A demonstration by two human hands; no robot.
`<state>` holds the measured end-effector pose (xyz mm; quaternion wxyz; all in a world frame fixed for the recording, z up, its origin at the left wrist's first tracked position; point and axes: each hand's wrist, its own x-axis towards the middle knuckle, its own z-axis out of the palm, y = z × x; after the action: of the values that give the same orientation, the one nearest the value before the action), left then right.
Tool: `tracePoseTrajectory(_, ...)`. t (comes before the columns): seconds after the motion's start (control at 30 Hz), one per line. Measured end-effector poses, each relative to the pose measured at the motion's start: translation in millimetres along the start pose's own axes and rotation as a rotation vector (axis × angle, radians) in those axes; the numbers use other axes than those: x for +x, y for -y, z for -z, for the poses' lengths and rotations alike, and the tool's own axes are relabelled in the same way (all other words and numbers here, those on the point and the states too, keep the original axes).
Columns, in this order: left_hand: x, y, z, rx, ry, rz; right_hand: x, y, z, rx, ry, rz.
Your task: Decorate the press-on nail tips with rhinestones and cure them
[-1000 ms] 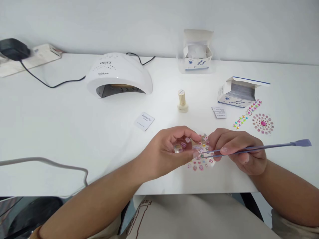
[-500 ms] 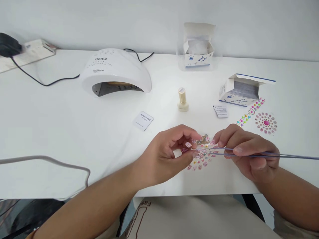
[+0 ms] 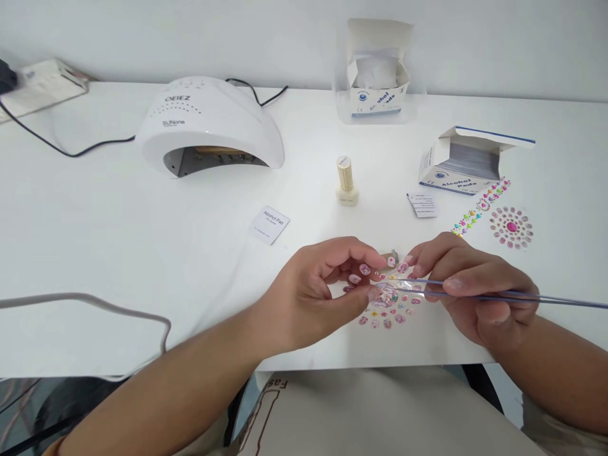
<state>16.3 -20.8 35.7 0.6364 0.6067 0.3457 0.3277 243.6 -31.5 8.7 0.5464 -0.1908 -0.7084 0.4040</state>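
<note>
Beyond the sticker sheet stand 1 bottle and 2 boxes.

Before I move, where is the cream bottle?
In the head view, the cream bottle stands just right of centre, beyond the left hand and left of the nearer Alcohol Pads box.

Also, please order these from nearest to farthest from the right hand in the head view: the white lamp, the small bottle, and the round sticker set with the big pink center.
From the right hand:
1. Round sticker set: just beyond the hand.
2. Small bottle: beyond and to the left.
3. White lamp: much farther left, toward the back.
</note>
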Motion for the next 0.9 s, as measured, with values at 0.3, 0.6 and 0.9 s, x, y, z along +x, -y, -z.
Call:
tracePoseTrajectory(0.3,0.5,0.9,-0.5,0.010,0.004,-0.051,-4.3,-2.1,0.6,-0.025,0.020,0.039)
tracePoseTrajectory(0.6,1.2,2.1,-0.5,0.051,0.007,-0.123,-5.7,-2.7,-0.2,0.013,0.018,0.032)
tracePoseTrajectory(0.9,1.2,1.1,-1.8,0.088,0.007,-0.188,-0.1,-3.0,-0.5,0.010,0.034,0.024)
